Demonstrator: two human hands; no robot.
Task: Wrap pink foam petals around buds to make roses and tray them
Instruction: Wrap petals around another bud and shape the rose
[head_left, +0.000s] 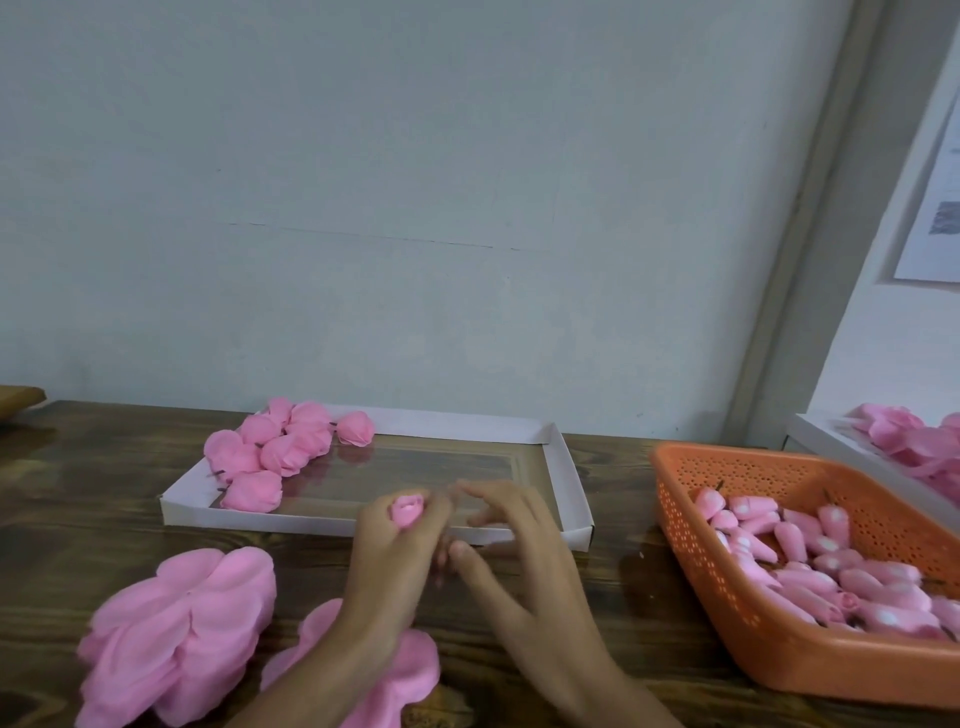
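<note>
At 7 o'clock from the hands, nearest the viewer, a thick stack of pink foam petals (182, 639) is spread on the dark wooden table (623, 613). A flatter petal sheet (415, 670) is partly covered by the left forearm at 6 o'clock. Above it, a small pink bud (407, 509) is clasped in the left hand (400, 545), with the fingers curled round it and only its tip exposed. The right hand (519, 535) is held just beside it at 3 o'clock, fingers loosely spread. It is blurred, and nothing is seen between the fingers. At 3 to 4 o'clock an orange perforated basket (727, 587) is filled with loose buds (810, 561). Just beyond the hands a shallow white tray (571, 483) is laid, and finished roses (275, 447) are clustered in its 10 o'clock corner. At 2 o'clock, by the frame edge, a second tray (821, 431) of pink pieces is partly seen. A pale wall (415, 208) is seen behind, with a paper sheet (935, 208) fixed at 2 o'clock.
</note>
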